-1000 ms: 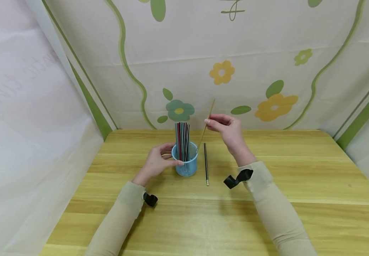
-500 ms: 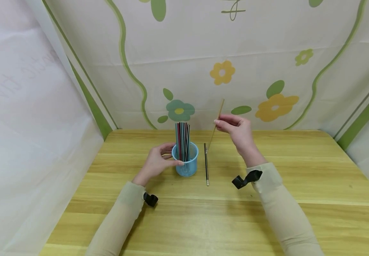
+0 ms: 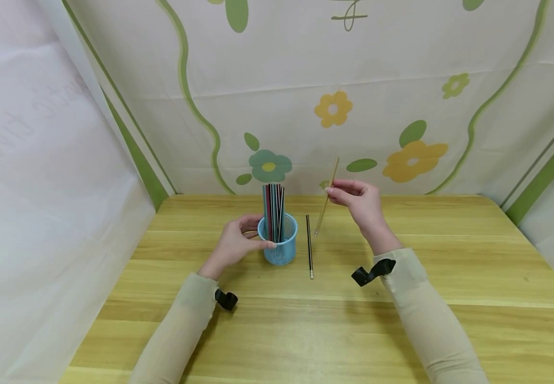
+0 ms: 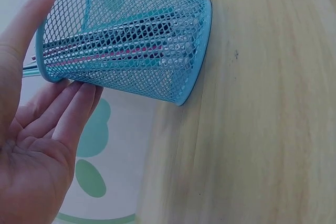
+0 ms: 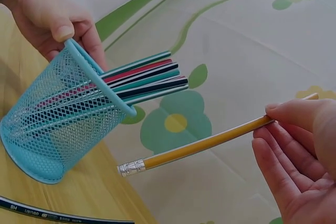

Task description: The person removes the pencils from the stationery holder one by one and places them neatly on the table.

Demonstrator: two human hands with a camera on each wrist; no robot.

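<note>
My left hand [image 3: 232, 244] holds the light-blue mesh pencil cup [image 3: 281, 254] at its rim, thumb in front and fingers behind. Several pencils [image 5: 149, 80] in dark, red and teal stand in the cup, leaning to one side. To the right of it, my right hand [image 3: 359, 207] pinches a yellow pencil [image 5: 205, 144] between thumb and fingers, tilted with its metal-banded eraser end down. That lower end is close over the table, beside a black pencil [image 3: 309, 248] that lies between the cup and my right hand.
The wooden table [image 3: 277, 330] runs back to a pale cloth wall [image 3: 277, 128] printed with flowers, close behind the cup. Another cloth sheet [image 3: 41, 213] hangs at the left. Black straps with small mounts sit on both wrists.
My right hand has moved the yellow pencil rightward from over the cup's rim, past the black pencil, then slightly down. The left hand and cup stay in place.
</note>
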